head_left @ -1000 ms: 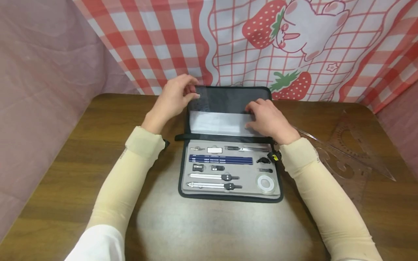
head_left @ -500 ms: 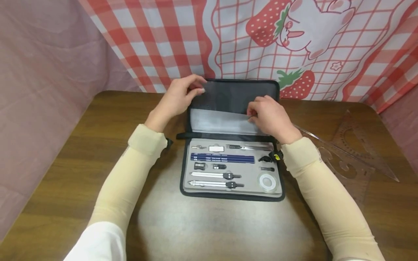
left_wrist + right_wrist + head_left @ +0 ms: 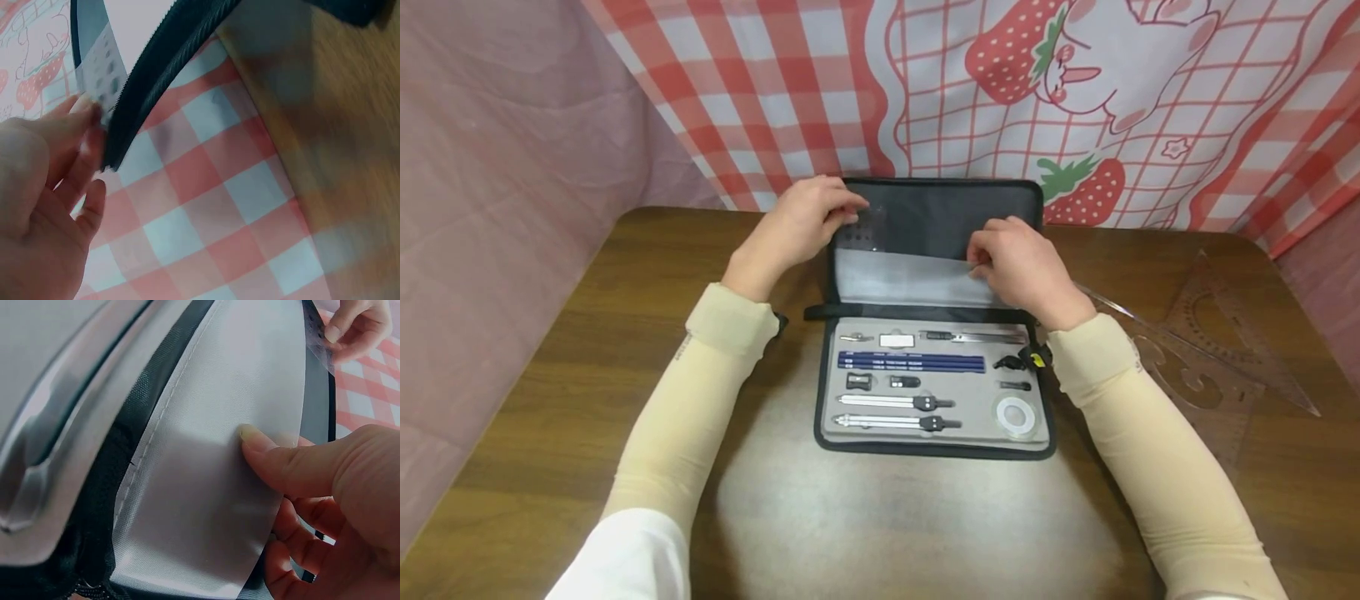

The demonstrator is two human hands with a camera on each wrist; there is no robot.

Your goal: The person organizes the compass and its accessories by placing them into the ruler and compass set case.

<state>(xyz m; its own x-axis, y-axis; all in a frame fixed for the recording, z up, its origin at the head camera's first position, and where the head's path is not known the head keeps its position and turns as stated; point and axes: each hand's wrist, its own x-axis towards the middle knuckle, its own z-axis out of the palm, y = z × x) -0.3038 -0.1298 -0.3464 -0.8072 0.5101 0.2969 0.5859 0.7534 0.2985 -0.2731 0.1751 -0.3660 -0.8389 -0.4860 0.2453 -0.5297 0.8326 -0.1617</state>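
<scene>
A black zip case (image 3: pixel 935 454) lies unfolded on the table, its lid leaning back with a pale pocket (image 3: pixel 910 279) across the lower half. My left hand (image 3: pixel 805 218) is at the lid's upper left corner. Its thumb and fingers pinch a clear plastic template (image 3: pixel 105 69) with small holes, whose lower part is hidden behind the pocket. My right hand (image 3: pixel 1018 262) pinches the pocket's upper edge at the right, thumb in front and fingers behind, as the right wrist view shows.
In the case tray sit blue pencils (image 3: pixel 912 362), two compasses (image 3: pixel 891 422), a sharpener (image 3: pixel 858 381), a white eraser (image 3: pixel 897 340) and a tape roll (image 3: pixel 1016 415). Clear set squares (image 3: pixel 1232 333) lie on the table at right. A checked cloth (image 3: pixel 760 100) hangs behind.
My right fingers have closed onto the pocket's edge. The lid appears slightly more raised. My left hand rose, then came a little down and left with the template, which now shows only at the left.
</scene>
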